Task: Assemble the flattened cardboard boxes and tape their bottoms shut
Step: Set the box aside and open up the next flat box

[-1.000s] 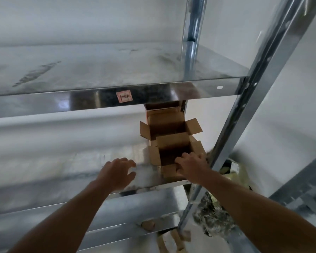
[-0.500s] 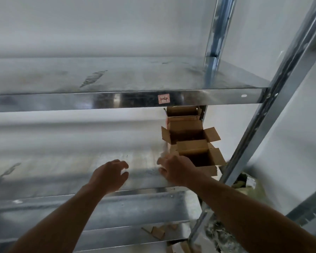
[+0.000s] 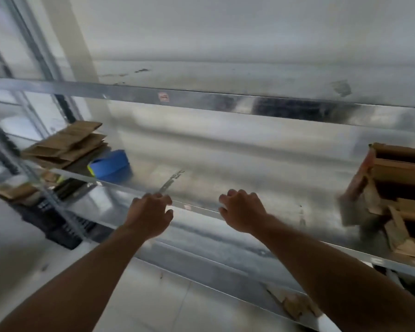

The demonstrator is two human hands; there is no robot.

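The left hand [image 3: 151, 212] and right hand [image 3: 242, 212] are hovering empty at the shelf [image 3: 261, 173] edge, fingers loosely curled; the flattened boxes [image 3: 65, 144] are lying leftward beside the tape roll [image 3: 110, 164], nearer the left hand.

Single head-worn, wide-angle view: faces forward and slightly down, close to a metal shelf [image 3: 285, 188]. Flattened cardboard [image 3: 65, 144] lies at far left. Open boxes [image 3: 398, 188] are cropped by the right edge.
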